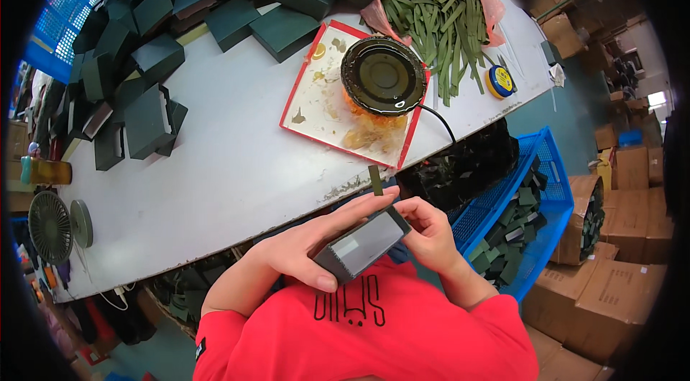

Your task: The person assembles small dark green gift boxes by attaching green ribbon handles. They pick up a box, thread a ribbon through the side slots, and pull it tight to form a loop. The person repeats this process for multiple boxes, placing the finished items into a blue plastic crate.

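A small dark green box [365, 243] with a grey-white inner face is held tilted in front of my red shirt. My left hand [298, 246] is wrapped round it, thumb on the near edge and fingers along the far side. Curled at the box's right end, my right hand [430, 234] pinches its edge; whether a ribbon end is between those fingers is hidden. A short olive-green ribbon [375, 180] sticks up past my left fingertips at the far side of the box.
On the white table [223, 194] stands a round black pot [384, 75] of dark liquid on a stained red-edged board [305, 111]. Around it are piled green boxes [151, 122], a pink bag [496, 11] of ribbons and a fan [50, 226]. A blue crate [553, 187] stands right.
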Available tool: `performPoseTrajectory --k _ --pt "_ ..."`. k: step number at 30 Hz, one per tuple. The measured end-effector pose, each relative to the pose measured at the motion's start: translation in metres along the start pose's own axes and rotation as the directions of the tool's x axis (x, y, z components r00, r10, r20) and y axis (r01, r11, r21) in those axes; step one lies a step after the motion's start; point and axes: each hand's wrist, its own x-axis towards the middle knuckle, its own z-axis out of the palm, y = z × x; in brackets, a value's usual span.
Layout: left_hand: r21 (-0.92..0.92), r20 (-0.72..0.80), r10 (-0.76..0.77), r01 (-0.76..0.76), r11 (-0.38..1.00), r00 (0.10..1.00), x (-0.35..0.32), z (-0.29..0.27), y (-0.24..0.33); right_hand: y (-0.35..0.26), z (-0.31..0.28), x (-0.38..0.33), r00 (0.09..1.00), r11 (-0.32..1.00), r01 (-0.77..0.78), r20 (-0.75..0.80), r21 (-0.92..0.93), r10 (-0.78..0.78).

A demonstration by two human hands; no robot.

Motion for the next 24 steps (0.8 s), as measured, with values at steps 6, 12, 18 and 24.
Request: performPoseTrajectory --k 6,12,18,24 --pt "0.182 0.006 -0.063 0.061 0.981 0.998 0.000 0.004 0.006 -0.020 -0.009 0.031 0.999 0.971 0.037 0.011 0.234 -0.041" --pt "0.395 -0.007 -0.099 0.093 0.914 0.995 -0.005 0.002 0.010 -0.031 0.011 0.042 0.993 0.990 0.103 0.055 0.097 -0.109" --pt "0.846 -0.354 0.146 0.250 0.472 0.924 -0.032 0.011 0.044 -0.026 -0.008 0.061 0.976 0.966 0.138 -0.199 0.217 -0.095" --pt "0.767 -0.568 0.350 0.633 -0.104 0.745 -0.066 -0.028 0.052 -0.036 -0.026 0.084 0.968 0.959 0.111 -0.246 0.259 -0.046"
